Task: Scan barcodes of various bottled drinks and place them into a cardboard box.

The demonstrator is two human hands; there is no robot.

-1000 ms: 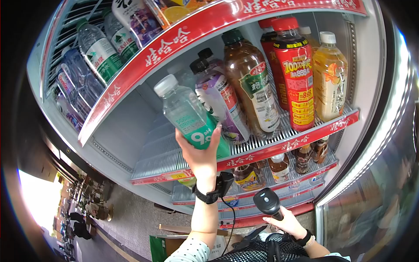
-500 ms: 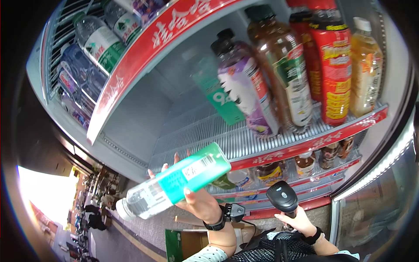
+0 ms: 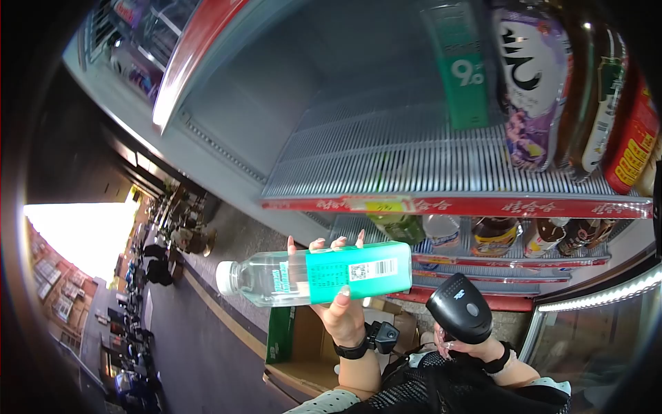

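Observation:
My left hand [image 3: 338,314] grips a clear bottle [image 3: 276,277] with a white cap and a green label. The bottle lies sideways in front of the fridge, cap to the left, its barcode and QR code turned toward me. My fingertips show over its upper edge and the thumb presses on the label. In my right hand [image 3: 469,345] is a black barcode scanner [image 3: 460,309], held at lower right of the bottle and apart from it. The fingers wrap its handle, which is mostly hidden.
On the fridge shelf [image 3: 386,165] stand a similar green-labelled bottle [image 3: 465,83], a purple-labelled bottle [image 3: 534,90] and other drinks. Lower shelves hold several bottles. An open cardboard box [image 3: 303,345] sits on the floor below. The glass door [image 3: 593,345] is at right.
The bottle has turned from slanted to nearly level, its barcode side now facing me more squarely. The scanner has risen slightly and looks larger. My view has shifted along the shelf.

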